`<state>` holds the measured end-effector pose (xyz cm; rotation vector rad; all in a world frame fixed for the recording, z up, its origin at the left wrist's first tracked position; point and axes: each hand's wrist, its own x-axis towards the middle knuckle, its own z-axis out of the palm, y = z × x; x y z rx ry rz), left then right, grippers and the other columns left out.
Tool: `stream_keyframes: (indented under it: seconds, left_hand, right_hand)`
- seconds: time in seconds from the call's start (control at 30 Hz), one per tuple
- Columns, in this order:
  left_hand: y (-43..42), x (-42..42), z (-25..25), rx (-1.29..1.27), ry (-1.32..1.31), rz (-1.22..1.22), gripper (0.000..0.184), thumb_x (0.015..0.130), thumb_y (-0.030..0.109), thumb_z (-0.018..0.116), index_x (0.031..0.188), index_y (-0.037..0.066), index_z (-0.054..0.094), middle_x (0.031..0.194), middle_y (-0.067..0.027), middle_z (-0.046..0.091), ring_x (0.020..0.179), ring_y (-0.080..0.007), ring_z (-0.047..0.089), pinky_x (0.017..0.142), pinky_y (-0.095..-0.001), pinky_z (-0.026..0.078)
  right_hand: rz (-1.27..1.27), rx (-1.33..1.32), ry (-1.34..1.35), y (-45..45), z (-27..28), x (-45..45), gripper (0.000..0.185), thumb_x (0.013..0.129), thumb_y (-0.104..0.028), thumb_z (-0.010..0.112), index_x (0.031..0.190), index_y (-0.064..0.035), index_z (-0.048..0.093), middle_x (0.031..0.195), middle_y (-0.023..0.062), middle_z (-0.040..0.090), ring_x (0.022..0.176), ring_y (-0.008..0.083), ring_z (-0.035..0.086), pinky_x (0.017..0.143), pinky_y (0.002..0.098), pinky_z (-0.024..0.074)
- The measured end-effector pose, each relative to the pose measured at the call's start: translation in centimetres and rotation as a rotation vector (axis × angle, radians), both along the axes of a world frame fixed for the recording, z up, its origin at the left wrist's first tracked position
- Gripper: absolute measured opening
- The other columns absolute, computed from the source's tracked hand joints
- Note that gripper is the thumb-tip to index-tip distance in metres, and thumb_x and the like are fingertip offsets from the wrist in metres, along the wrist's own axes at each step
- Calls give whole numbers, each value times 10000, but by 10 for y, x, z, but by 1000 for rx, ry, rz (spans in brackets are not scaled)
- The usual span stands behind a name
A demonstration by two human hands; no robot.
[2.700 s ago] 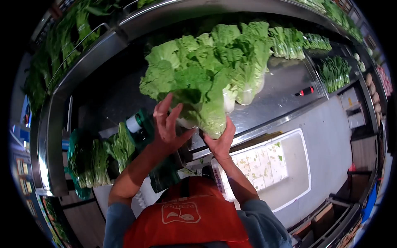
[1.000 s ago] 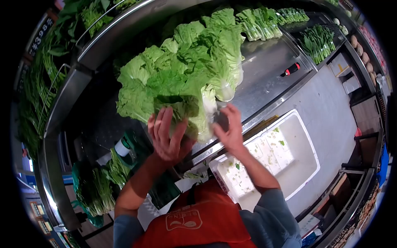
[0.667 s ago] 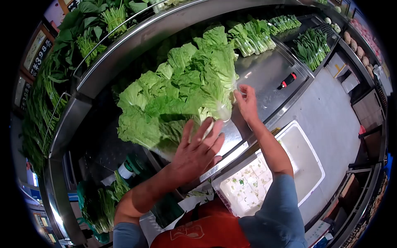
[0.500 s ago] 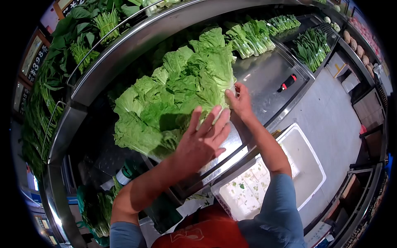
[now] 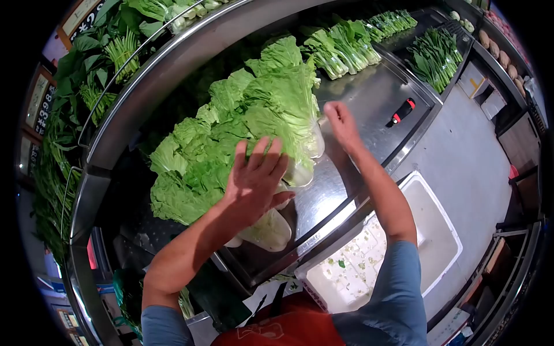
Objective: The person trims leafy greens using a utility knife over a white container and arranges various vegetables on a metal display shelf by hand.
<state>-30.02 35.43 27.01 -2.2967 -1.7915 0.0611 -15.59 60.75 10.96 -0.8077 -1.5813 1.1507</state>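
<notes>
A pile of leafy green cabbages (image 5: 231, 109) lies on the steel counter (image 5: 369, 127), white stem ends toward me. My left hand (image 5: 254, 179) rests over the near cabbages with its fingers spread, palm down on the leaves. One cabbage (image 5: 268, 230) shows its pale base just below that hand. My right hand (image 5: 343, 122) is over the counter, just right of the pile and apart from it. Its fingers are curled together; whether anything is inside is hidden.
A red and black tool (image 5: 402, 112) lies at the counter's right. Bundled greens (image 5: 340, 49) line the back, more bundles (image 5: 435, 60) at the right. Below the counter edge stands a white foam box (image 5: 427, 222) with leaf scraps. Leafy vegetables (image 5: 69, 138) fill the left shelf.
My left hand has moved left and settled on the leaves. My right hand has let go of a cabbage's stem end and closed up. The pile shows more stem ends now.
</notes>
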Motion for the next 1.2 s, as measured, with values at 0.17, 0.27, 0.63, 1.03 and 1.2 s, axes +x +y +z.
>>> stream_keyframes:
  seconds: [0.17, 0.27, 0.63, 1.03, 1.2]
  left_hand:
    - [47, 14, 38, 104, -17, -110, 750, 752, 450, 794, 1343, 51, 560, 1534, -148, 406, 1472, -325, 299, 1203, -592, 170]
    - [79, 9, 41, 165, 80, -203, 739, 827, 518, 710, 1378, 54, 542, 1547, -148, 402, 1498, -332, 254, 1221, -609, 98]
    - [125, -33, 2, -116, 131, 130, 894, 914, 684, 488, 1557, 90, 305, 1611, -139, 308, 1513, -348, 204, 1202, -581, 159]
    - [122, -38, -6, 45, 56, 32, 804, 905, 599, 581, 1483, 62, 430, 1572, -147, 369, 1451, -363, 314, 1142, -588, 259]
    - [122, -43, -14, 125, 16, -4, 788, 889, 599, 603, 1446, 56, 480, 1530, -150, 419, 1421, -359, 357, 1121, -587, 291]
  right_hand:
    - [125, 69, 42, 2, 34, -44, 336, 1035, -303, 506, 1173, -13, 608, 1094, 145, 656, 1015, 280, 610, 901, 366, 477]
    - [121, 206, 0, -6, 22, -61, 359, 1021, -298, 492, 1225, -16, 581, 1179, 189, 618, 1110, 386, 580, 949, 431, 466]
    - [86, 9, 183, -1, 19, -56, 353, 935, -250, 676, 1180, 0, 623, 1060, 88, 665, 932, 201, 609, 863, 328, 483]
    - [191, -154, -142, 92, -13, -87, 593, 926, -447, 643, 1289, 15, 567, 1186, 191, 663, 1052, 299, 638, 942, 371, 479]
    - [88, -120, -193, 95, -39, -93, 546, 957, -411, 621, 1327, -14, 557, 1257, 238, 635, 1146, 372, 612, 987, 395, 454]
